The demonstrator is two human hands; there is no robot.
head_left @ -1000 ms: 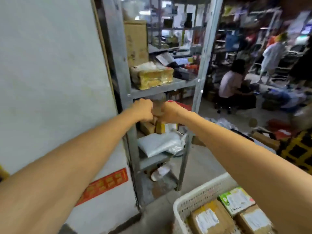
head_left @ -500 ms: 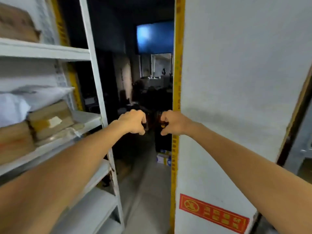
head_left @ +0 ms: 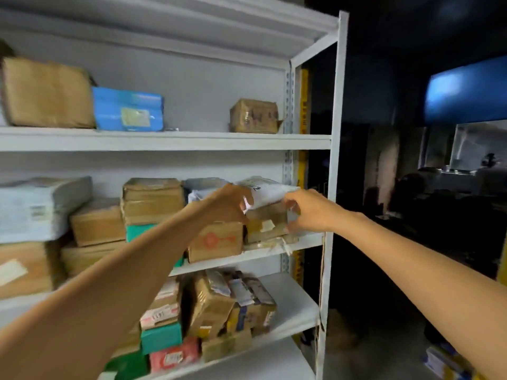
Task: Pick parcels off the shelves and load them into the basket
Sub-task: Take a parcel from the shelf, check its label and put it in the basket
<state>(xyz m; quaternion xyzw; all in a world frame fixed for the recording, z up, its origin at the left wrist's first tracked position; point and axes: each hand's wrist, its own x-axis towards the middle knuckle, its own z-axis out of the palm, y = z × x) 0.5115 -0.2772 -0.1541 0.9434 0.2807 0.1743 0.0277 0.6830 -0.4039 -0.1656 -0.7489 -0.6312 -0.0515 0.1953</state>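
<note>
White metal shelves (head_left: 164, 142) hold many parcels. At the right end of the middle shelf a white poly bag (head_left: 264, 189) lies on a flat brown box (head_left: 264, 222). My left hand (head_left: 227, 205) is at the bag's left edge, thumb and fingers curved with white showing between them; blur hides whether they pinch it. My right hand (head_left: 308, 212) curls round the right end of the brown box, thumb up by the bag. The basket is out of view.
A brown box with a red mark (head_left: 216, 241) sits just below my left hand. The top shelf holds a blue parcel (head_left: 127, 109) and a small brown box (head_left: 255, 116). The shelf's right post (head_left: 333, 187) stands by my right wrist, with a dark room beyond.
The view has swung left from the doorway and white wall to the white shelves. Both hands, held together in the air before, have spread and reached the bag and box.
</note>
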